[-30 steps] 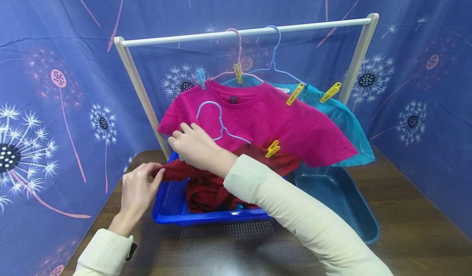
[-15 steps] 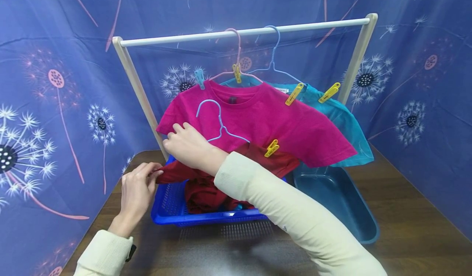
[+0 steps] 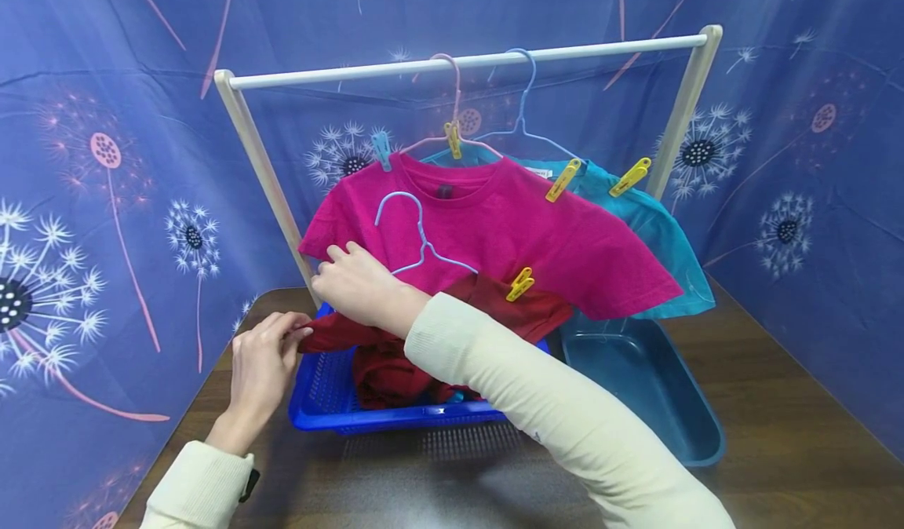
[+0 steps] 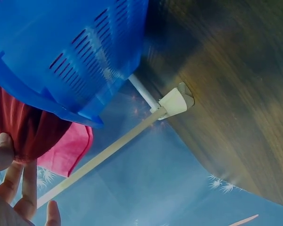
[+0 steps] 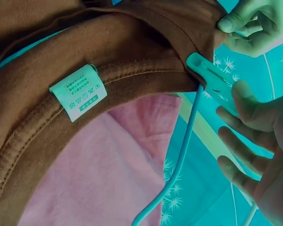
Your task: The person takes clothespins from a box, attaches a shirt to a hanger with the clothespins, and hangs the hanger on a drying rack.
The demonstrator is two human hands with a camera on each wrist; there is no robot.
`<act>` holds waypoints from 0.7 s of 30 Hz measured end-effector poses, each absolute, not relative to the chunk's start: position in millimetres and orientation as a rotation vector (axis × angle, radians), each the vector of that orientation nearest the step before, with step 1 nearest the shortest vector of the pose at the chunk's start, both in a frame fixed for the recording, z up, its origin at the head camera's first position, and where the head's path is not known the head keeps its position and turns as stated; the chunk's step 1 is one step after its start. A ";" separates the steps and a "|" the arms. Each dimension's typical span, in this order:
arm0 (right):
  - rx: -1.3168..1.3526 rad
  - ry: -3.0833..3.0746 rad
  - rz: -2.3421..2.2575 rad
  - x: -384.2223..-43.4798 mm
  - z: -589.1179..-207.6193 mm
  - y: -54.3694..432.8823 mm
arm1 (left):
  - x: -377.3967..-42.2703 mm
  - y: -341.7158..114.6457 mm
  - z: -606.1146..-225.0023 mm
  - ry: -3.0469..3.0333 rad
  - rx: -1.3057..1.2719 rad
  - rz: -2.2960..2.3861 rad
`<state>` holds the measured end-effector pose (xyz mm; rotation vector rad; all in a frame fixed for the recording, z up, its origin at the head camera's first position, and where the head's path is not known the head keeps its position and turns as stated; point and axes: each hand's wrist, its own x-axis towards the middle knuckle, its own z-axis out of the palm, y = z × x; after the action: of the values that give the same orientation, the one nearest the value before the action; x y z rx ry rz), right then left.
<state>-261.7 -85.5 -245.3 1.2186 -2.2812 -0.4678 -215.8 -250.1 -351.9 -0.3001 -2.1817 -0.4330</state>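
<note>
My left hand (image 3: 261, 368) pinches the sleeve end of a red T-shirt (image 3: 540, 317) between thumb and fingers, beside the blue basket (image 3: 328, 419). The shirt is on a light blue wire hanger (image 3: 422, 227) in front of a hanging pink T-shirt. My right hand (image 3: 360, 282) is at the shirt's left shoulder. In the right wrist view its thumb and finger pinch the end of a clothespin (image 5: 210, 75), whose jaws sit over the shirt fabric and hanger wire. That clothespin is hidden by the hand in the head view. A yellow clothespin (image 3: 521, 284) grips the other shoulder.
A white rail (image 3: 325, 76) with wooden posts bears the pink T-shirt (image 3: 487, 223) and a teal shirt (image 3: 678, 254) on hangers, both with clothespins. More red cloth (image 3: 388, 376) lies in the basket. A dark teal tray (image 3: 657, 388) stands right on the wooden table (image 3: 395, 490).
My right hand has shifted a little left, then slightly down, and more of the hanger's bar shows. The left hand keeps its pinch on the sleeve, almost still.
</note>
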 end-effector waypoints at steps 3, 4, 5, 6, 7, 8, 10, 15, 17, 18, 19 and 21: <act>1.224 -2.334 -0.459 -261.4 -246.1 -84.8 | -215.3 -250.4 -352.6 -2.180 -0.306 -0.427; 1.225 -2.355 -0.454 -261.4 -246.0 -84.2 | -215.2 -250.4 -352.7 -2.179 -0.308 -0.425; 1.224 -2.377 -0.452 -261.3 -245.6 -83.5 | -215.1 -250.5 -352.8 -2.178 -0.309 -0.426; 1.222 -2.395 -0.447 -261.2 -245.0 -82.5 | -215.2 -250.4 -352.7 -2.180 -0.309 -0.425; 1.223 -2.410 -0.440 -261.2 -244.6 -81.7 | -215.3 -250.6 -352.7 -2.182 -0.307 -0.425; 1.225 -2.418 -0.434 -261.1 -243.9 -80.5 | -215.5 -250.8 -352.7 -2.186 -0.305 -0.427; 1.228 -2.418 -0.419 -260.7 -242.8 -77.7 | -215.8 -250.9 -352.7 -2.195 -0.301 -0.433; 1.243 -2.377 -0.403 -257.7 -239.9 -65.8 | -215.5 -250.8 -353.0 -2.215 -0.284 -0.440; 1.244 -2.359 -0.408 -256.2 -239.4 -59.5 | -215.4 -250.7 -353.2 -2.222 -0.277 -0.440; 1.243 -2.348 -0.409 -255.3 -239.3 -56.2 | -215.2 -250.6 -353.2 -2.224 -0.274 -0.438; 1.244 -2.339 -0.405 -254.5 -239.5 -52.6 | -215.1 -250.7 -353.4 -2.227 -0.271 -0.437; 1.246 -2.325 -0.391 -252.5 -240.1 -45.6 | -215.1 -250.9 -353.9 -2.233 -0.265 -0.435</act>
<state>-252.5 -45.6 -240.1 1.2458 -2.3249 -0.3914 -215.1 -250.9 -353.9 -0.2645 -2.2326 -0.4353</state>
